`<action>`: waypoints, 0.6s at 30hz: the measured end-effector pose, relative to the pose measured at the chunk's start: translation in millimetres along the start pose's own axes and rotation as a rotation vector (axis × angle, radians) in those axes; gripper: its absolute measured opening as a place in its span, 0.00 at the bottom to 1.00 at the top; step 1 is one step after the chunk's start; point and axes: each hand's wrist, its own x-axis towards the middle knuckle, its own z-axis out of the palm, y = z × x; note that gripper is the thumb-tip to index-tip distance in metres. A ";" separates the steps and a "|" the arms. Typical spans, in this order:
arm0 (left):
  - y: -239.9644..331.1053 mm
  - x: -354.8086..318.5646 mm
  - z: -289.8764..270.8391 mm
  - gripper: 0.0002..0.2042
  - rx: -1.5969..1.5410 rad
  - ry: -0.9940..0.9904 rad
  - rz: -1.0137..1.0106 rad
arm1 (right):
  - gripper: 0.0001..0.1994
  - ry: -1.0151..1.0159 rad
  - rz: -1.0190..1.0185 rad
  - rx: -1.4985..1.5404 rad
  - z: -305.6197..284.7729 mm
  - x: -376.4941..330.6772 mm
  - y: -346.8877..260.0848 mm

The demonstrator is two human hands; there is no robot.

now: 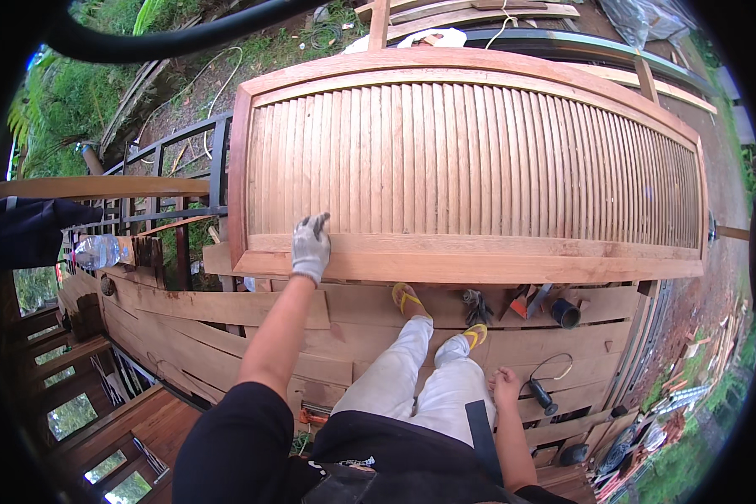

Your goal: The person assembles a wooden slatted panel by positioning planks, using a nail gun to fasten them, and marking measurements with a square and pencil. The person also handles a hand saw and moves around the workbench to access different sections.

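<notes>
A wooden louvered panel [462,160] with many narrow slats in a reddish frame lies in front of me. My left hand [311,245], in a grey-white glove with dark fingertips, rests at the panel's near rail toward its left end. Its fingers reach onto the lower ends of the slats, and nothing shows in them. My right hand [505,389] is bare and hangs beside my right thigh, apart from the panel. Its fingers are curled in, with nothing visible in them. A flat dark strip [483,441] lies between my right forearm and my leg.
Under the panel's near edge, on the plank floor [311,370], are a dark glove [475,307], an orange-and-grey tool [525,302] and a black cylindrical container [566,313]. A corded dark power tool [543,396] lies right of my hand. A clear plastic bottle [97,251] stands left.
</notes>
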 end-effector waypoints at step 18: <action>133.1 -185.3 106.9 0.30 -1.566 -0.457 -1.255 | 0.43 0.059 -0.004 0.921 3.6 131.5 -235.0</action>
